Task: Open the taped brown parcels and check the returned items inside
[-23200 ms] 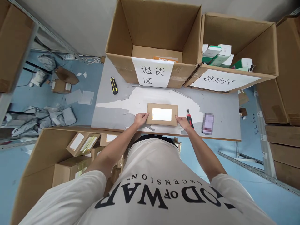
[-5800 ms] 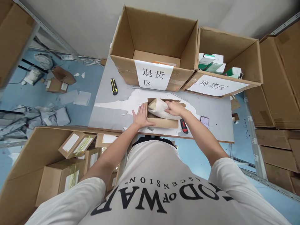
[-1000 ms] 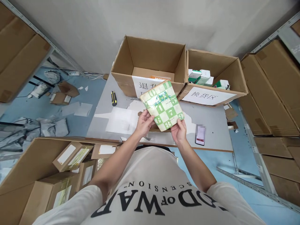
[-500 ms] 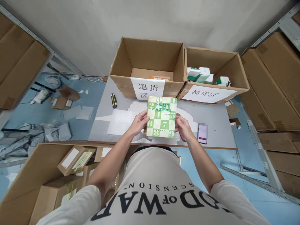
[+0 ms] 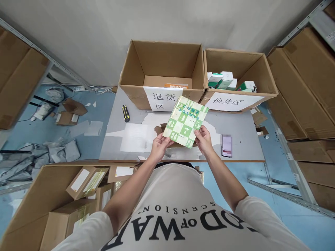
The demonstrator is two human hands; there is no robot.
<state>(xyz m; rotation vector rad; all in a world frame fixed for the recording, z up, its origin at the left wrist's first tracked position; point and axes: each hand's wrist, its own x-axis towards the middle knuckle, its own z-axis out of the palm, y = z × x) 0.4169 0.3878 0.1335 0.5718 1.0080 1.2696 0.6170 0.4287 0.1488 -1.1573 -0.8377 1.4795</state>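
Note:
A green and white checkered book (image 5: 186,122) with printed digits and Chinese characters is held up over the table, tilted clockwise with its front cover toward me. My left hand (image 5: 160,145) pinches its lower left corner, thumb on the cover. On the lower right edge, my right hand (image 5: 204,139) grips it, also with the thumb on the front. Behind and below the book, part of a brown cardboard piece (image 5: 163,128) shows on the table; the book hides the rest of it.
Two labelled cartons stand at the table's back: the left carton (image 5: 131,94) holds an orange item, the right carton (image 5: 237,107) several green-white boxes. A yellow-black utility knife (image 5: 126,113), paper (image 5: 134,137) and a phone (image 5: 226,145) lie on the table (image 5: 111,122). A large parcel-filled carton (image 5: 28,205) is lower left.
The book has turned clockwise from upright and moved slightly right and up. My left hand has shifted down to its lower corner. More of the brown cardboard now shows behind it.

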